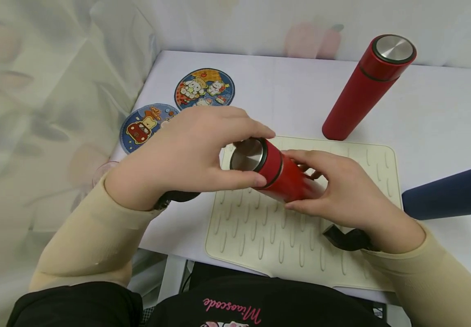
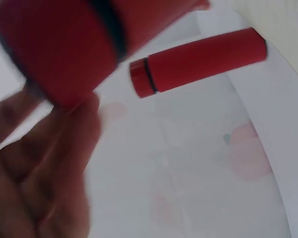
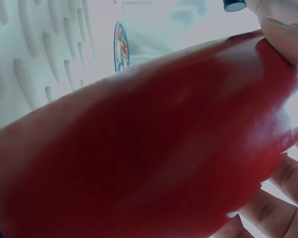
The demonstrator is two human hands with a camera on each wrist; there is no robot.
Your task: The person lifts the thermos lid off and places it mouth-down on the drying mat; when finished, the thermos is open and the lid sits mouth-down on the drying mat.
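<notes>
A red thermos flask (image 1: 294,179) with a steel-topped lid is tilted above the cream ribbed mat (image 1: 276,236), its lid pointing to the left. My left hand (image 1: 190,150) grips the lid, thumb on the near side and fingers on the far side. Around the body of the flask my right hand (image 1: 341,190) is curled, thumb nearest me. The left wrist view shows the lid end (image 2: 54,49) blurred against the left fingertips. In the right wrist view the red body (image 3: 139,148) fills most of the picture, with right fingers along its edge.
Behind the mat a second red thermos flask (image 1: 366,91) stands upright. A dark blue flask (image 1: 452,190) is at the right edge, partly cut off. Two round cartoon coasters (image 1: 204,86) lie at the back left, one partly behind the left hand. A curtain (image 1: 56,113) hangs at left.
</notes>
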